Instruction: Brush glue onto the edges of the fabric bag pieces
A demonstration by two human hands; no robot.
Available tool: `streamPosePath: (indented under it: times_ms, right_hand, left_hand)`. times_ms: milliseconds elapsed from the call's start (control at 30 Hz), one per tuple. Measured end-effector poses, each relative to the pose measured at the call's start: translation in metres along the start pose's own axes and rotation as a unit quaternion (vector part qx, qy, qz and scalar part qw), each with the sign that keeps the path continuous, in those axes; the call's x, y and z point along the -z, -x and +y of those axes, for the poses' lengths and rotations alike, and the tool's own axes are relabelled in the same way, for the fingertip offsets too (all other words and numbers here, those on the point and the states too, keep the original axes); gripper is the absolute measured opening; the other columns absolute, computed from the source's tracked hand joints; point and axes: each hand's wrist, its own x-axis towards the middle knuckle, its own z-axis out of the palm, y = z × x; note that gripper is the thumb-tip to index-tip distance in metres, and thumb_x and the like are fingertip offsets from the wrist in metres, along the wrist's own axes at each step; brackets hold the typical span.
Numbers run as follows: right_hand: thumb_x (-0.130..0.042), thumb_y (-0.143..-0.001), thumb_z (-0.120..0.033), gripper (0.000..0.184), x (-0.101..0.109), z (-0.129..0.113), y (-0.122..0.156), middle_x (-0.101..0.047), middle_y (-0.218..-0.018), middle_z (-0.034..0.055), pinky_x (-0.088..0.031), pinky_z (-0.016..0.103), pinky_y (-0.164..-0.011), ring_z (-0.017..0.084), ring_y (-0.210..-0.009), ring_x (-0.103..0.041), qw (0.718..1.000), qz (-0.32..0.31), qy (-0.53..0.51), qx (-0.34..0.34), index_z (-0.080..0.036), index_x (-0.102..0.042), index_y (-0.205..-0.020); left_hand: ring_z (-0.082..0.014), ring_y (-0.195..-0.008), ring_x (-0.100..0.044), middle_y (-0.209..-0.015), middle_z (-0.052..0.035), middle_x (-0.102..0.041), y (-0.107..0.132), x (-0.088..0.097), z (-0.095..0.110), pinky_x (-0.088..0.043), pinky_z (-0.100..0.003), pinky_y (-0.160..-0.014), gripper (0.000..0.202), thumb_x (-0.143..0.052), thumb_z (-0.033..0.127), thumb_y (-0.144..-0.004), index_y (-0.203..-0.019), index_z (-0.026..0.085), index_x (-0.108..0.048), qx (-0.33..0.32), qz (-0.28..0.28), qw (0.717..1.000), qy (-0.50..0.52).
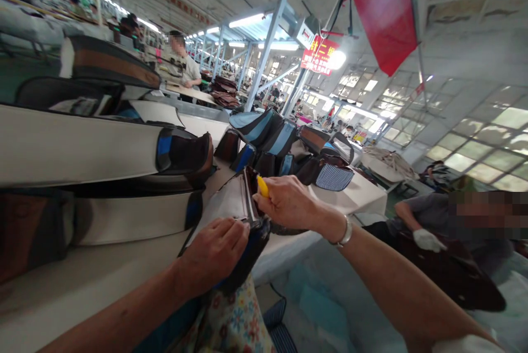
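Observation:
A bag piece (225, 199) with a pale face and a dark edge lies in front of me at the table's edge. My left hand (216, 248) presses its bent fingers on the near edge of this piece. Closed around a small yellow tool (263, 186), my right hand (291, 202) is at the far side of the same edge. The working end of the tool is hidden behind the piece, so its kind does not show. Dark blue and black fabric (247, 257) of the piece hangs down below my left hand.
Long cream bag parts with dark ends (82, 144) are stacked at left. Several sewn bags (259, 127) stand farther back on the white table (355, 193). At right, a person with a white glove (428, 240) holds a dark brown piece (454, 270). Another person (190, 70) sits behind.

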Motion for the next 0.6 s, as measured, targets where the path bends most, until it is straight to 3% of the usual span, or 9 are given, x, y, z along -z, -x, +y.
streamPosePath:
  times_ms: [100, 267, 367, 500, 600]
  right_hand:
    - [-0.048, -0.096, -0.029, 0.026, 0.002, -0.003, -0.002, -0.051, -0.064, -0.0022, -0.028, 0.026, -0.056, 0.01, -0.055, -0.043, 0.998, 0.035, -0.034, -0.031, -0.019, -0.051, -0.072]
    - [-0.057, -0.09, -0.027, 0.026, -0.011, -0.001, -0.005, -0.049, -0.059, -0.0031, -0.026, 0.026, -0.052, 0.01, -0.051, -0.039, 0.999, -0.004, -0.027, -0.04, -0.019, -0.052, -0.066]
    - [-0.056, -0.092, -0.029, 0.025, -0.012, 0.013, -0.003, -0.053, -0.063, -0.0018, -0.031, 0.026, -0.055, 0.01, -0.054, -0.044, 0.986, 0.113, -0.09, -0.085, -0.018, -0.056, -0.07]
    - [-0.059, -0.093, -0.037, 0.025, -0.006, 0.019, 0.012, -0.057, -0.066, -0.0021, -0.039, 0.023, -0.055, 0.011, -0.057, -0.051, 0.891, 0.297, -0.303, -0.161, -0.019, -0.061, -0.075]
    - [-0.064, -0.09, -0.037, 0.02, -0.016, 0.006, 0.031, -0.054, -0.061, -0.0037, -0.039, 0.022, -0.05, 0.01, -0.053, -0.049, 0.82, 0.34, -0.413, -0.205, -0.019, -0.065, -0.08]
  left_hand:
    - [-0.0213, -0.081, -0.057, -0.092, -0.0089, -0.064, 0.0, 0.0, 0.001, -0.049, -0.036, -0.072, 0.02, -0.051, 0.006, -0.089, -0.105, 0.007, -0.064, -0.005, 0.012, 1.0, -0.002]
    - [-0.0194, -0.076, -0.057, -0.087, -0.0061, -0.063, 0.005, -0.004, -0.006, -0.049, -0.036, -0.07, 0.016, -0.055, 0.01, -0.09, -0.105, 0.01, -0.063, -0.009, 0.015, 1.0, 0.015]
    - [-0.0195, -0.084, -0.059, -0.094, -0.0076, -0.064, 0.015, -0.017, -0.025, -0.051, -0.035, -0.079, 0.02, -0.056, 0.009, -0.09, -0.109, 0.011, -0.06, 0.043, 0.053, 0.997, 0.03]
    - [-0.0168, -0.09, -0.061, -0.097, -0.0063, -0.062, 0.039, -0.038, -0.05, -0.052, -0.028, -0.081, 0.017, -0.058, 0.015, -0.092, -0.109, 0.015, -0.058, 0.154, 0.085, 0.977, 0.117]
    - [-0.0178, -0.094, -0.061, -0.1, -0.0067, -0.061, 0.059, -0.042, -0.044, -0.051, -0.029, -0.084, 0.021, -0.062, 0.022, -0.091, -0.11, 0.017, -0.056, 0.242, 0.092, 0.958, 0.123]
